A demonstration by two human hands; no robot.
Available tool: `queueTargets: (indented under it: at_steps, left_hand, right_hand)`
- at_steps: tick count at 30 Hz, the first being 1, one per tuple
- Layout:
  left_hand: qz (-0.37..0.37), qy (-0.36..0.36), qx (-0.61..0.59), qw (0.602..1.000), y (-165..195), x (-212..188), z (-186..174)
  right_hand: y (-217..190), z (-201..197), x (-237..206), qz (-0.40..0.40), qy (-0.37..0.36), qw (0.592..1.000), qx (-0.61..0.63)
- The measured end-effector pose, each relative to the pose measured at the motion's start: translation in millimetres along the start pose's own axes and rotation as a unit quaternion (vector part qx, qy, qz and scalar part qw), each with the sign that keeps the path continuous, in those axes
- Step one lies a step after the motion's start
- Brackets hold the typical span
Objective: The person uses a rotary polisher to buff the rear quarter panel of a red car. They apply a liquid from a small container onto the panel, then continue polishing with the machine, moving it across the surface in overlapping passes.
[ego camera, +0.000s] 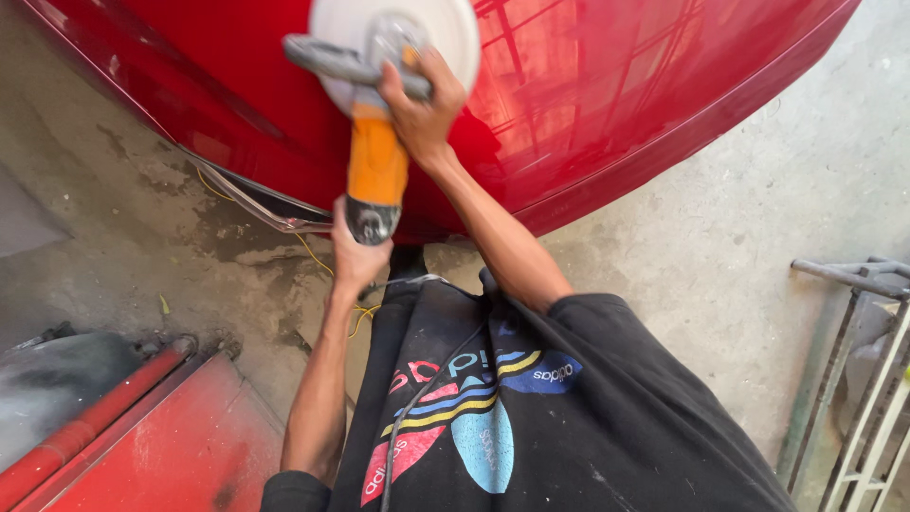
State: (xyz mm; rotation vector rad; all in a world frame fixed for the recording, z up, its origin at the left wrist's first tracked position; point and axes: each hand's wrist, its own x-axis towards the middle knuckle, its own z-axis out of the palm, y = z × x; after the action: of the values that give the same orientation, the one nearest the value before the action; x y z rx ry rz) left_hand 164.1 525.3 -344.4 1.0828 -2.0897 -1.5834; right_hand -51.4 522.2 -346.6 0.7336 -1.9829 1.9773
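Orange-bodied electric polisher (pixel 377 161) with a round white pad sits at the 12 o'clock edge of the view, its pad laid flat against the glossy red car body panel (pixel 607 85).

Handling, as judged: the machine looks rigid and fairly weighty, with a hard plastic body and a soft pad face. It calls for two holds, one on the grey side handle and one on the tail of the body; both are taken. The lacquered panel is likely slick and easily marked.

Right hand (pixel 424 104): fingers curled and closed around the grey bar handle (pixel 341 62) that crosses the head of the tool. Wrist is straight, forearm runs down toward 5 o'clock, elbow bent, upper arm ending in a black sleeve.

Left hand (pixel 355 251): wrapped on the dark rear end of the tool at its 6 o'clock end; the fingers are hidden behind the body, so only a closed hold can be reported. Forearm drops nearly straight toward 7 o'clock.

Surroundings: a black cable (pixel 427 389) trails down across the person's black printed shirt (pixel 531 417). A yellow cord (pixel 313 256) lies on the stained concrete floor (pixel 720 246) below the panel. A red painted part (pixel 142 436) lies at 8 o'clock; a grey metal rack (pixel 867 379) stands at 4 o'clock.
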Motion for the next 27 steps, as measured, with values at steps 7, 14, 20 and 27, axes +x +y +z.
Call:
queueTargets:
  at_steps: [7,14,20,27]
  left_hand:
    - [-0.077,-0.02,-0.018,0.997,11.5,17.8,8.7]
    - [0.014,-0.08,0.007,0.997,-10.0,-49.5,37.4]
    - [-0.007,-0.081,0.011,0.997,-15.6,-52.4,31.4]
    - [0.016,-0.016,-0.001,1.0,-7.7,1.1,12.7]
  right_hand:
    - [6.2,7.3,21.5,0.024,0.003,1.0,0.015]
    - [6.9,-112.1,-50.7,0.057,0.014,0.998,0.005]
    - [8.3,-107.9,-58.8,0.042,0.027,0.999,0.018]
    - [13.5,-16.5,-6.3,0.018,-0.022,1.0,0.01]
